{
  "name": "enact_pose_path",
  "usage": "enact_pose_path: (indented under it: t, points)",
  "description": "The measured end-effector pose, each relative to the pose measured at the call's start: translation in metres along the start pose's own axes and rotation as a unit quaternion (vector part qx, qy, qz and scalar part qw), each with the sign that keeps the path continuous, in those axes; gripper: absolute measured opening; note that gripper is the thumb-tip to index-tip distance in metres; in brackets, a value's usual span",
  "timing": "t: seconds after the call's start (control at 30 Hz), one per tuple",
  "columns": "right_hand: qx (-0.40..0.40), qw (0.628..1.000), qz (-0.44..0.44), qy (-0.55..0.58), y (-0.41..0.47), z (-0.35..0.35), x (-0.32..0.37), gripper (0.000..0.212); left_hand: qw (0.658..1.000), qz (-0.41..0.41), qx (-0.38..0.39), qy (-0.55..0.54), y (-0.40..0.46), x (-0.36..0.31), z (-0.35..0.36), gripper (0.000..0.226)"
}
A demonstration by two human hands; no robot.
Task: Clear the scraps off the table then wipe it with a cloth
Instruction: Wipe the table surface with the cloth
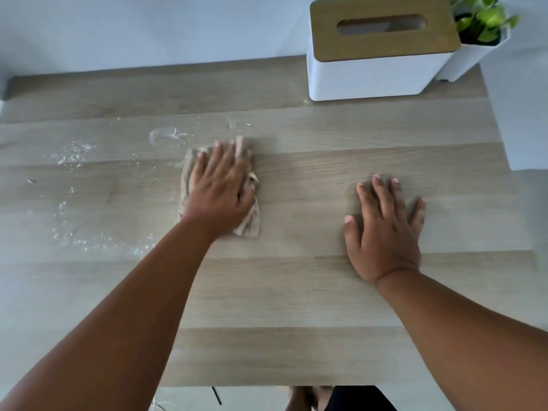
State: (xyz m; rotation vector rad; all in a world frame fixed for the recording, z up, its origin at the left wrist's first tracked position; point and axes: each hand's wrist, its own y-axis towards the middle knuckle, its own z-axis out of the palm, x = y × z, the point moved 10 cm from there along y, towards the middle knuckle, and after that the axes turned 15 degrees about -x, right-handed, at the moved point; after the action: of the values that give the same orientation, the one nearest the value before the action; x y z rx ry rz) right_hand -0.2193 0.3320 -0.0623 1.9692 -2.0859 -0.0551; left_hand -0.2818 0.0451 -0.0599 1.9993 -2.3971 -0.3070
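A crumpled beige cloth [250, 219] lies on the wooden table [296, 292], left of centre. My left hand [221, 188] presses flat on it with straight fingers and covers most of it. My right hand [385, 229] rests flat on the bare wood to the right, fingers spread, holding nothing. White powdery smears and specks [74, 152] cover the left part of the table, and a ring-shaped smear [163, 134] sits just beyond the cloth.
A white tissue box with a wooden lid [379, 48] stands at the back right. Behind it is a white pot with a green plant [483, 25]. A pale wall runs along the far edge. The table's near edge is at the bottom.
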Motion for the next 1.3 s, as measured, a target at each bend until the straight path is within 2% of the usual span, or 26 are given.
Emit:
enact_pose_path:
  t: [0.1,0.17,0.23,0.37,0.43,0.5,0.57,0.67,0.77,0.83,0.93,1.07,1.13,1.2,1.3]
  points:
    - [0.004,1.000,0.001,-0.005,0.000,0.000,-0.001,0.070,0.994,-0.109,-0.009,0.014,0.046,0.018,0.006,0.076]
    - [0.012,1.000,0.001,-0.008,0.000,0.001,0.000,0.071,0.992,-0.125,-0.003,0.003,0.071,0.010,0.010,0.076]
    - [0.011,1.000,0.001,-0.007,0.001,0.001,0.000,0.071,0.997,-0.078,-0.001,-0.007,0.080,-0.016,0.012,0.073]
    - [0.000,1.000,-0.004,-0.009,0.001,-0.001,0.002,0.070,0.995,0.091,-0.010,-0.040,0.034,-0.068,0.001,0.066]
    - [-0.007,1.000,-0.004,-0.008,0.002,-0.002,0.001,0.069,0.986,0.151,-0.012,-0.066,0.001,-0.070,-0.005,0.062]
    - [-0.009,1.000,-0.005,-0.008,0.002,-0.002,0.000,0.069,0.984,0.165,-0.007,-0.073,-0.015,-0.052,-0.009,0.063]
    - [-0.010,1.000,-0.005,-0.006,0.002,-0.001,0.000,0.068,0.991,0.127,-0.001,-0.049,-0.007,-0.023,-0.008,0.066]
    - [-0.009,1.000,-0.005,-0.007,0.002,0.001,-0.001,0.068,1.000,0.012,-0.004,-0.012,0.035,0.010,-0.002,0.071]
    - [-0.007,1.000,-0.005,-0.008,0.003,0.002,0.000,0.069,0.995,-0.093,-0.019,0.001,0.085,0.020,0.004,0.074]
    - [-0.006,1.000,-0.005,-0.007,0.003,0.002,0.001,0.069,0.992,-0.122,-0.011,-0.006,0.107,0.010,0.011,0.075]
    - [-0.009,1.000,-0.007,-0.007,0.002,0.001,0.001,0.069,0.997,-0.072,-0.007,-0.019,0.106,-0.024,0.014,0.071]
    - [-0.007,1.000,-0.006,-0.006,0.002,-0.001,0.000,0.068,0.993,0.108,-0.015,-0.043,0.039,-0.061,-0.002,0.067]
    - [-0.009,1.000,-0.006,-0.005,0.002,-0.002,0.001,0.067,0.985,0.164,-0.003,-0.045,0.012,-0.054,-0.004,0.065]
    - [-0.007,1.000,-0.005,-0.003,0.002,-0.002,0.000,0.067,0.987,0.158,0.008,-0.037,0.014,-0.033,-0.002,0.067]
    - [-0.002,1.000,-0.003,-0.001,0.003,0.000,0.000,0.068,0.999,0.052,-0.001,-0.006,0.056,0.002,0.005,0.070]
